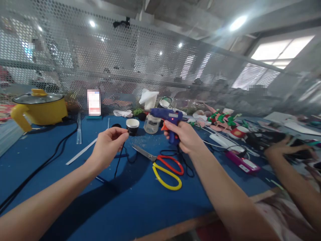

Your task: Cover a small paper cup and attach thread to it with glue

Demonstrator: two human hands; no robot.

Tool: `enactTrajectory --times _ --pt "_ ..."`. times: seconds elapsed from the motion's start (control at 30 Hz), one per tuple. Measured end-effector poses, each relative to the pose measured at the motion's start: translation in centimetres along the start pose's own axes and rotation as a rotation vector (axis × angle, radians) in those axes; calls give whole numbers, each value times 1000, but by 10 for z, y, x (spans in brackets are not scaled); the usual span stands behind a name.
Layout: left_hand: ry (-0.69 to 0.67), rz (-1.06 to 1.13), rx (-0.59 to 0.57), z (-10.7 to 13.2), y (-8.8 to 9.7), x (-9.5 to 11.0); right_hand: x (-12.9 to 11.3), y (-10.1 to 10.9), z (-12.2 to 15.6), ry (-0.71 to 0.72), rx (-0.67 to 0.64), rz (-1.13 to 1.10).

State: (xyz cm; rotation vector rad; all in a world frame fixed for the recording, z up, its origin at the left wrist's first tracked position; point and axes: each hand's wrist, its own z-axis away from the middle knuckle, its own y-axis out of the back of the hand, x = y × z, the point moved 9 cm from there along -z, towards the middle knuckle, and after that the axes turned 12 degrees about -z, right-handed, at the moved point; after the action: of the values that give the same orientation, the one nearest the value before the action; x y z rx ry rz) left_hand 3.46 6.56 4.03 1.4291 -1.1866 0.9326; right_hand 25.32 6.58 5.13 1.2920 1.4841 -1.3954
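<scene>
My right hand [185,135] is wrapped round a blue glue gun [173,115] with an orange trigger. Its nozzle points left, above a clear jar [151,124]. Thumb and forefinger of my left hand [110,144] are pinched together, with a thin black cord [120,157] hanging down below them; the grip itself is partly hidden. Just beyond those fingertips stands a small black cup with a white rim [132,125]. Between my hands, scissors [151,157] with one red and one yellow handle lie slightly apart on the blue table [130,207].
A yellow electric pot [41,110] and a lit phone [94,103] stand at the back left. White strips [81,152] lie left. To the right are a purple power strip [242,162], pink and green craft pieces [223,120], and another person's hand [281,149].
</scene>
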Motion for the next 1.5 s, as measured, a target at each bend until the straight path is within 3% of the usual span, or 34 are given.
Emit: enactTrajectory --times 0.1,0.23,0.37,0.63,1.03,1.5 --pt "-3 15 6 1 0 2 1 9 -38 1 75 117" --pt "-10 14 4 2 1 4 27 16 -78 -183 130 221" --pt "-19 6 -5 2 1 4 47 22 -99 -302 138 268" --pt "-31 -8 -21 5 -2 7 52 37 -106 -390 192 379" --pt "-6 -13 -49 6 -4 6 48 26 -111 -399 132 585" --pt "-38 -29 -55 7 -3 9 20 24 -112 -193 153 922"
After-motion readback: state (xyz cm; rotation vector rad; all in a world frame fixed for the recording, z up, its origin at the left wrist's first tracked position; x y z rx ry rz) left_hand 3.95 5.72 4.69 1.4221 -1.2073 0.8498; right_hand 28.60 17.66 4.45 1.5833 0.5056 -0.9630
